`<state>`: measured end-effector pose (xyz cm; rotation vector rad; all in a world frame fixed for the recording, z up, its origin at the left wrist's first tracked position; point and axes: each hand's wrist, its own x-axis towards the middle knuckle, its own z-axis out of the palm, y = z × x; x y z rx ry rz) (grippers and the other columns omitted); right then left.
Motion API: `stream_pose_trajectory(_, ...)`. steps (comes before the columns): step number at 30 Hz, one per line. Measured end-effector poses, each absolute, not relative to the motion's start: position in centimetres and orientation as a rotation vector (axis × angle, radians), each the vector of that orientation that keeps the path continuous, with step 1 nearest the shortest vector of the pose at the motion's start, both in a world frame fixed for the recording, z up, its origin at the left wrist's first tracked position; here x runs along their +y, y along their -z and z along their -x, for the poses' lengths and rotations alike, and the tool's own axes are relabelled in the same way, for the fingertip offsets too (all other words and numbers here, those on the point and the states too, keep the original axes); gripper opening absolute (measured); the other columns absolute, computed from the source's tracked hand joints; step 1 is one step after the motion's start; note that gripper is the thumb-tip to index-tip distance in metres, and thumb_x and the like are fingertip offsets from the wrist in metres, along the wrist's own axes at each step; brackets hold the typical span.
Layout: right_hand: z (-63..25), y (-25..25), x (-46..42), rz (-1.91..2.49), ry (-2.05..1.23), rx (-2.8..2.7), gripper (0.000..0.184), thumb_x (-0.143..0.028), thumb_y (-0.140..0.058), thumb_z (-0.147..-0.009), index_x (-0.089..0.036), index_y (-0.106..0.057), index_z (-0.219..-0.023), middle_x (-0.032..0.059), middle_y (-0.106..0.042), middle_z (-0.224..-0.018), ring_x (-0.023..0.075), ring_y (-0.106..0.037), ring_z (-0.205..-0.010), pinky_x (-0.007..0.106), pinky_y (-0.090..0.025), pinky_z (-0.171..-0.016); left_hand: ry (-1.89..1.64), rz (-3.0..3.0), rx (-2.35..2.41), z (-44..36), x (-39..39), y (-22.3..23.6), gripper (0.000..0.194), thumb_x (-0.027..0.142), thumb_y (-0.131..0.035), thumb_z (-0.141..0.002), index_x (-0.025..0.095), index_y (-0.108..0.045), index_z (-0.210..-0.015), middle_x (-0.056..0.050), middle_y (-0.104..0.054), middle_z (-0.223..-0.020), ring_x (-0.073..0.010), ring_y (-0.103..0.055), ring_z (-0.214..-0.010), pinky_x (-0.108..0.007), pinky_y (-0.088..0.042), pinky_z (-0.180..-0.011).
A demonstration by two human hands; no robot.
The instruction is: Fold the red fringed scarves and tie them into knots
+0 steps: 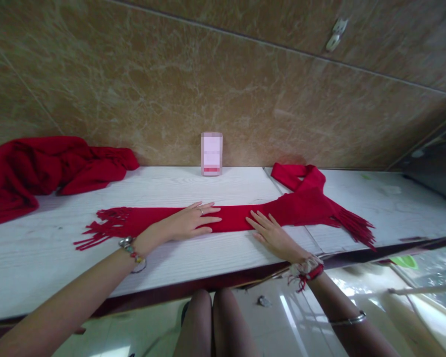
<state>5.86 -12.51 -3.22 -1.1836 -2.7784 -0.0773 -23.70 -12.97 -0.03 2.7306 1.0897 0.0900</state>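
**One red scarf (235,218) on one white table (37,277)**

Head view: the scarf lies left to right, its two fringed ends at left and right, one loop at far right. Two hands, apart from each other, rest on it: left hand (193,221) and right hand (270,234), fingers spread flat. One heap of red cloth (59,166) lies far left; one phone (211,152) stands at far middle, before the wall (163,99).

We list: counter (193,258), white. Scarf (235,218), red, fringed, laid lengthwise, right end near the front edge; our left hand (191,221) lies flat on it, our right hand (272,235) rests its fingers there. Phone (211,152), upright, at the back edge. Cloth (48,168), red, heaped, left along the back edge. Wall (163,99), brown, behind.
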Motion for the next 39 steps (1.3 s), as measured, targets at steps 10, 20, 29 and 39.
stream_pose_trajectory(10, -6.1, 3.1, -12.7, 1.219, 0.057, -2.787, 0.043, -0.028, -0.034, -0.091, -0.019, -0.038, -0.133, 0.0107, -0.034, -0.141, 0.0255, -0.025, -0.131, 0.051, -0.028, -0.102, -0.028, -2.769, 0.839, 19.3, -12.0, 1.2, 0.044, 0.049, -0.034, -0.089, 0.036, -0.036, -0.132, -0.002, -0.024, -0.145, -0.0249, -0.016, -0.134, -0.048, -0.007, -0.107)
stream_pose_trajectory(20, -3.5, 3.2, -12.8, 1.147, 0.031, -2.759, 0.042, -0.026, -0.034, -0.090, -0.025, -0.039, -0.132, 0.0076, -0.034, -0.141, 0.0242, -0.025, -0.131, 0.052, -0.027, -0.102, -0.024, -2.732, 0.957, 19.9, -12.5, 0.7, 0.045, 0.051, -0.032, -0.090, 0.034, -0.039, -0.130, -0.002, -0.025, -0.145, -0.0224, -0.017, -0.134, -0.043, -0.008, -0.108)
stream_pose_trajectory(29, -3.0, 3.3, -12.3, 1.291, -0.014, -2.601, 0.047, -0.030, -0.029, -0.091, -0.010, -0.036, -0.133, 0.0162, -0.034, -0.139, 0.0237, -0.027, -0.130, 0.049, -0.028, -0.103, -0.048, -2.704, 1.247, 22.0, -12.4, 1.6, 0.046, 0.046, -0.024, -0.093, 0.030, -0.029, -0.136, -0.003, -0.022, -0.146, -0.0202, -0.018, -0.134, -0.041, -0.011, -0.107)
stream_pose_trajectory(39, 1.2, 3.4, -10.9, 1.238, 0.015, -2.661, 0.047, -0.031, -0.033, -0.090, -0.012, -0.038, -0.133, 0.0134, -0.036, -0.139, 0.0262, -0.029, -0.129, 0.050, -0.026, -0.103, -0.005, -2.680, 1.464, 21.5, -12.5, 2.6, 0.057, 0.050, -0.029, -0.089, 0.020, -0.027, -0.138, -0.008, -0.020, -0.146, -0.0241, -0.014, -0.134, -0.043, -0.011, -0.107)
